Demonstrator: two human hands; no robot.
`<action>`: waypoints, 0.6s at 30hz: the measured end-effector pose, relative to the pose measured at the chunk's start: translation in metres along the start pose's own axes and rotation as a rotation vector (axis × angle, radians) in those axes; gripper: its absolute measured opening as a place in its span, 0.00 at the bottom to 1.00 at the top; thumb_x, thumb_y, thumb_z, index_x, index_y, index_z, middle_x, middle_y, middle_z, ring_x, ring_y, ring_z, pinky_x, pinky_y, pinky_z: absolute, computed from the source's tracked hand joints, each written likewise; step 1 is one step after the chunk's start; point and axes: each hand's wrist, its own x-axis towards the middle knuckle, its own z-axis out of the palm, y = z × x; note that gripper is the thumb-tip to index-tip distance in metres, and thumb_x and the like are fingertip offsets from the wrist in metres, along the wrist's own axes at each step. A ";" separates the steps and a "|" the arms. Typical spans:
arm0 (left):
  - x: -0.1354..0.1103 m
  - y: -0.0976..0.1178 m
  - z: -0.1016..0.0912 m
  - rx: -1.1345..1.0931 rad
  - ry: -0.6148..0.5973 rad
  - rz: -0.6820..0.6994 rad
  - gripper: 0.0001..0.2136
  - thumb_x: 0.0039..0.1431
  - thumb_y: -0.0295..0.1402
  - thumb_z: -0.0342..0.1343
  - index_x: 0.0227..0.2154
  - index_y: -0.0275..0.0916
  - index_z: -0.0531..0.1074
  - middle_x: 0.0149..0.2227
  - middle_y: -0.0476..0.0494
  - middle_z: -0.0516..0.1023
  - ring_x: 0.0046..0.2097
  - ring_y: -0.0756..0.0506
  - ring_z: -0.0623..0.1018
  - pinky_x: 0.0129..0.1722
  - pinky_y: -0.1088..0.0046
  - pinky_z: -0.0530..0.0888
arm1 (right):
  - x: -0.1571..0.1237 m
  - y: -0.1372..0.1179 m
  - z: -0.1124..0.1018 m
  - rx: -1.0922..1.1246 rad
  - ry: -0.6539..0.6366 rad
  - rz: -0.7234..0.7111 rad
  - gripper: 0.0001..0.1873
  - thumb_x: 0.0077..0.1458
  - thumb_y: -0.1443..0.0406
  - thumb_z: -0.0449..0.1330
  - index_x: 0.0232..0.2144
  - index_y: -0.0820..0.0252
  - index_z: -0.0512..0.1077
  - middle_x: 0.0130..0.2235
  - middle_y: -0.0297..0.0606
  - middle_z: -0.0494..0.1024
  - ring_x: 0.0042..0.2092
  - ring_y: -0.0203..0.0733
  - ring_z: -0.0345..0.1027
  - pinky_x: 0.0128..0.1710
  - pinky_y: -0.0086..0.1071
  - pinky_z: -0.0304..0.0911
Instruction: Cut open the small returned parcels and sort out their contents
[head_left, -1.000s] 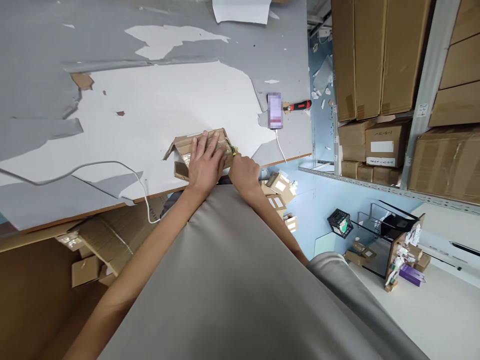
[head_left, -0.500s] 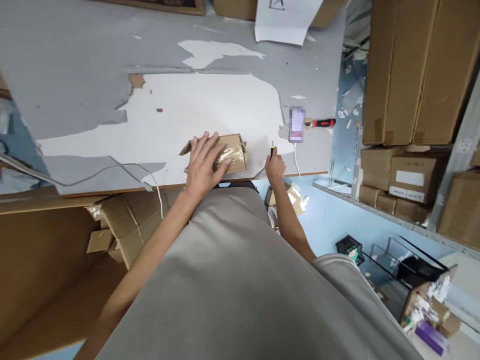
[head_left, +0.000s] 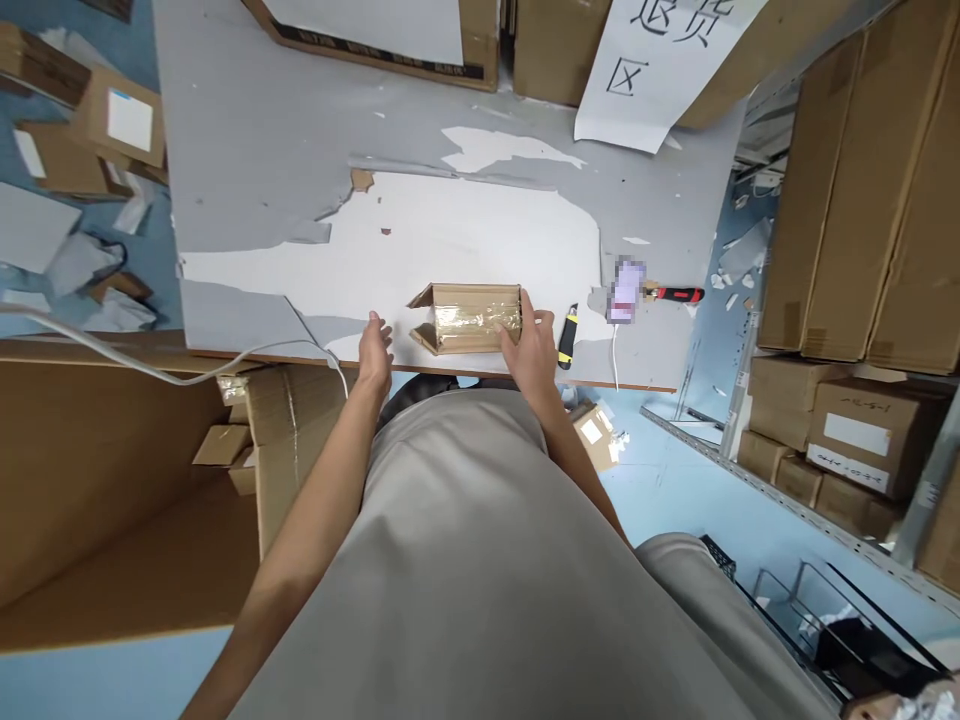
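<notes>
A small cardboard box [head_left: 474,320] with shiny clear tape along its top lies near the front edge of the table [head_left: 495,235]. Flaps stand apart at its left end. My right hand [head_left: 531,350] grips the box's right end, thumb on the near side of the top and fingers round the end. Left of the flaps, my left hand [head_left: 375,350] hovers at the table edge, fingers apart and holding nothing. Just right of my right hand lies a yellow and black utility knife [head_left: 568,337].
A phone [head_left: 626,290] with a white cable and a red and black handled tool [head_left: 675,294] lie to the right. Boxes with a paper sign [head_left: 652,75] line the back. A large open carton [head_left: 135,480] stands lower left, shelves of boxes [head_left: 855,430] at right.
My right hand has put the utility knife down on the table and taken the box's right end. My left hand has let go of the box and moved left. The view has shifted.
</notes>
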 end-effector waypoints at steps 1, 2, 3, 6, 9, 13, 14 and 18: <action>0.003 0.001 0.005 -0.027 -0.023 -0.082 0.49 0.71 0.77 0.44 0.75 0.41 0.73 0.78 0.23 0.73 0.80 0.25 0.72 0.80 0.37 0.66 | 0.004 0.007 -0.002 -0.003 -0.006 0.006 0.41 0.82 0.45 0.57 0.87 0.47 0.57 0.67 0.53 0.74 0.63 0.61 0.79 0.59 0.51 0.83; 0.004 0.004 0.011 -0.050 -0.053 -0.143 0.50 0.70 0.77 0.45 0.75 0.41 0.73 0.79 0.22 0.72 0.81 0.25 0.71 0.80 0.37 0.66 | 0.009 0.016 -0.005 -0.002 -0.003 0.014 0.42 0.82 0.46 0.58 0.87 0.47 0.57 0.67 0.53 0.74 0.64 0.61 0.79 0.61 0.52 0.82; 0.005 0.007 0.018 -0.063 -0.097 -0.172 0.50 0.70 0.77 0.45 0.75 0.41 0.73 0.79 0.22 0.72 0.81 0.24 0.71 0.80 0.37 0.66 | 0.014 0.028 -0.009 0.009 0.004 0.019 0.42 0.81 0.46 0.58 0.87 0.48 0.57 0.68 0.53 0.74 0.65 0.61 0.78 0.64 0.53 0.81; 0.002 0.018 0.045 -0.085 -0.265 -0.176 0.49 0.68 0.78 0.47 0.73 0.41 0.75 0.75 0.22 0.76 0.78 0.25 0.75 0.76 0.40 0.73 | 0.026 0.070 -0.025 0.125 0.025 0.017 0.41 0.80 0.47 0.60 0.85 0.51 0.62 0.68 0.55 0.78 0.65 0.60 0.78 0.68 0.55 0.78; -0.006 0.034 0.072 -0.176 -0.430 -0.159 0.47 0.68 0.77 0.51 0.70 0.41 0.76 0.68 0.23 0.82 0.69 0.27 0.82 0.68 0.45 0.81 | 0.036 0.108 -0.036 0.319 0.030 0.032 0.40 0.76 0.45 0.64 0.81 0.54 0.70 0.67 0.55 0.81 0.59 0.58 0.80 0.69 0.55 0.78; -0.015 0.058 0.077 -0.199 -0.442 -0.078 0.38 0.65 0.68 0.63 0.63 0.42 0.80 0.61 0.30 0.84 0.58 0.34 0.86 0.58 0.54 0.87 | 0.040 0.136 -0.033 0.595 -0.039 0.112 0.48 0.67 0.39 0.69 0.79 0.57 0.73 0.69 0.57 0.80 0.57 0.58 0.83 0.62 0.54 0.83; -0.016 0.064 0.071 -0.167 -0.412 -0.034 0.35 0.64 0.65 0.66 0.60 0.42 0.81 0.59 0.33 0.84 0.57 0.35 0.86 0.56 0.56 0.87 | 0.040 0.138 -0.027 0.664 -0.064 0.128 0.50 0.66 0.38 0.70 0.79 0.56 0.73 0.71 0.57 0.79 0.58 0.58 0.84 0.59 0.53 0.84; -0.014 0.080 0.032 -0.012 -0.261 0.127 0.29 0.62 0.55 0.70 0.60 0.43 0.82 0.55 0.38 0.84 0.54 0.38 0.85 0.52 0.59 0.88 | 0.048 0.122 0.016 0.877 -0.167 0.179 0.53 0.62 0.39 0.73 0.80 0.56 0.71 0.74 0.56 0.78 0.62 0.58 0.84 0.58 0.49 0.86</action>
